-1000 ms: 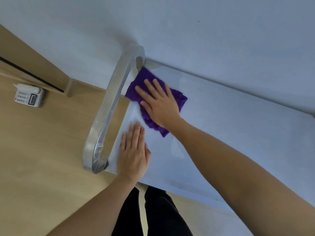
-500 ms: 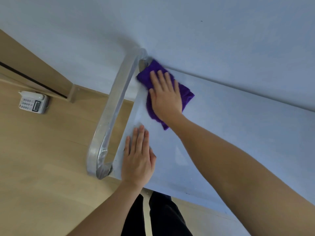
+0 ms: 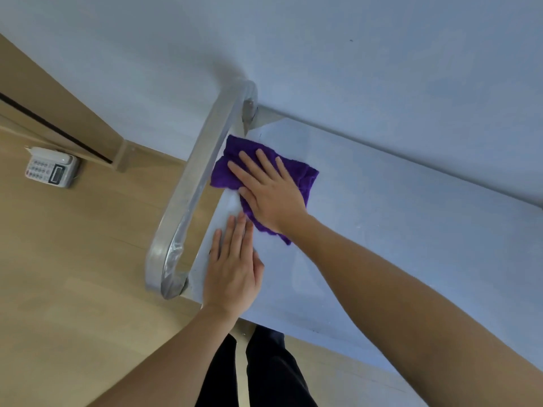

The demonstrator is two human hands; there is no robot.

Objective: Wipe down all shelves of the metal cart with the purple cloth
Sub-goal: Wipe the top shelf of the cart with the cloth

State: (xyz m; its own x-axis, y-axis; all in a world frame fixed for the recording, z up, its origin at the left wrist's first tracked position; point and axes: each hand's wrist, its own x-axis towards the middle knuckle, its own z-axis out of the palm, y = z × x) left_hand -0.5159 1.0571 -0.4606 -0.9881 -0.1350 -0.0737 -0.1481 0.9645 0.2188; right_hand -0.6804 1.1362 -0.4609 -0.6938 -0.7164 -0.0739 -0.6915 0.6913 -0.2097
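Pressing, not clutching: the right hand (image 3: 273, 195) has a wide grip, fingers laid flat on the purple cloth (image 3: 305, 177), which lies at the left end of the top shelf (image 3: 396, 230), just beside the handle (image 3: 199, 183). Even palm pressure and overlapping strokes would serve best, I'd say, with the left hand (image 3: 233, 265), flat and holding nothing at the near corner, as a brace. The wall (image 3: 352, 54) hems the far edge and the handle the left end, while open shelf runs rightward.

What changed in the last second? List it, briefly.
The right hand pushed the cloth into the far corner by the handle, then drew it back toward the person. It stayed flat on the cloth; the left hand stayed pressed flat on the shelf.
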